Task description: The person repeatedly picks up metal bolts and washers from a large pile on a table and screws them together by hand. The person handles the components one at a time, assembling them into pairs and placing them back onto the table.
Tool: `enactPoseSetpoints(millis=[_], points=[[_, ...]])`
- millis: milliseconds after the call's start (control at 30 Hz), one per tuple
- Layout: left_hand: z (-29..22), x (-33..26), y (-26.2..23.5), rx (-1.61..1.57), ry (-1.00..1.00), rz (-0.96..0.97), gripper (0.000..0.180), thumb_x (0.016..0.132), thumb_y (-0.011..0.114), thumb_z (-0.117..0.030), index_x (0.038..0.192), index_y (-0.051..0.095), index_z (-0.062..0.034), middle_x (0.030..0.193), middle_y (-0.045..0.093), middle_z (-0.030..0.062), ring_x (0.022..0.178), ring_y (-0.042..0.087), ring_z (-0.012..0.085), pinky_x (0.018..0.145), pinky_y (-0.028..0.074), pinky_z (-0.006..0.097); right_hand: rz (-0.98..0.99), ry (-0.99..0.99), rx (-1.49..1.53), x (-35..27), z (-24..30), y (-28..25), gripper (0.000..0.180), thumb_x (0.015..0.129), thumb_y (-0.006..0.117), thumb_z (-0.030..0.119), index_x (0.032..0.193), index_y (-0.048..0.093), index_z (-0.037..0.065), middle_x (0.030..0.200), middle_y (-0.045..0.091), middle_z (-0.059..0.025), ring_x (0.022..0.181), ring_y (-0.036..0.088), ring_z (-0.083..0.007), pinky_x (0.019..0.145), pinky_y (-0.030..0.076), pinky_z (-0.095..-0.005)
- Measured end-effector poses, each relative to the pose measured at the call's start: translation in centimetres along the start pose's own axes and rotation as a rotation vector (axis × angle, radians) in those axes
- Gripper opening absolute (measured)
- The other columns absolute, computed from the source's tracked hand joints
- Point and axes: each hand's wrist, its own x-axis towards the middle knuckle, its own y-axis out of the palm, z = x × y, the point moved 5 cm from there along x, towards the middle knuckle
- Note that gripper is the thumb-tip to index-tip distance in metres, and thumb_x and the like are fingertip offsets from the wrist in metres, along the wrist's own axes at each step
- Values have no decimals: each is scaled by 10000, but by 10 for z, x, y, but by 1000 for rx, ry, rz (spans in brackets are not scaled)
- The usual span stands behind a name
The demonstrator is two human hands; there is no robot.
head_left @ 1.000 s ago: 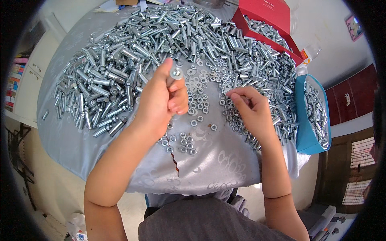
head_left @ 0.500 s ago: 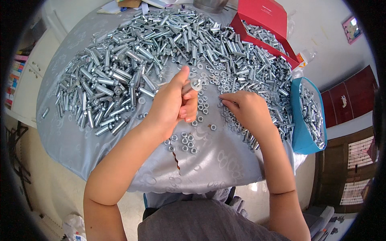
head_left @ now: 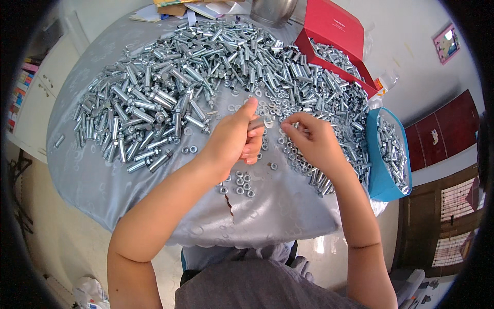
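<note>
Since my left hand [head_left: 234, 138] moved right, the metal tube [head_left: 255, 124] its fingers grip sits just beside my right hand [head_left: 315, 136] above the bench [head_left: 288, 208], within reach. I can't tell whether those narrowed fingers hold anything.

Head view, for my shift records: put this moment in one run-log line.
left hand: holding metal tube | right hand: near nuts, grip unclear | nearby: red box, blue bin

Tiny, illegible print [head_left: 338, 23] on red lid [head_left: 329, 31]
</note>
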Motion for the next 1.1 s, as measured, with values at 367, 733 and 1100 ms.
enactPoseSetpoints(millis=[367, 733, 1100], points=[[7, 0, 3, 72, -25, -9, 493, 867, 380, -501, 573, 395, -106, 400, 301, -3, 354, 296, 104, 405, 278, 262, -160, -57, 512, -24, 37, -15, 143, 768, 659, 122, 873, 650, 24, 502, 330, 105, 468, 248, 11, 426, 192, -165], [12, 3, -1, 130, 27, -4, 480, 879, 384, -485, 656, 455, -66, 455, 333, -11, 365, 294, 86, 386, 240, 244, -52, 32, 645, -25, 28, -6, 126, 765, 662, 104, 856, 653, 17, 500, 335, 109, 461, 251, 10, 424, 197, -167], [13, 3, 2, 93, 9, -6, 449, 875, 401, -479, 695, 453, -71, 467, 324, -11, 375, 288, 86, 391, 235, 245, -30, 18, 558, -27, 30, -7, 134, 738, 680, 78, 854, 650, 19, 502, 313, 112, 463, 231, 11, 432, 169, -168]])
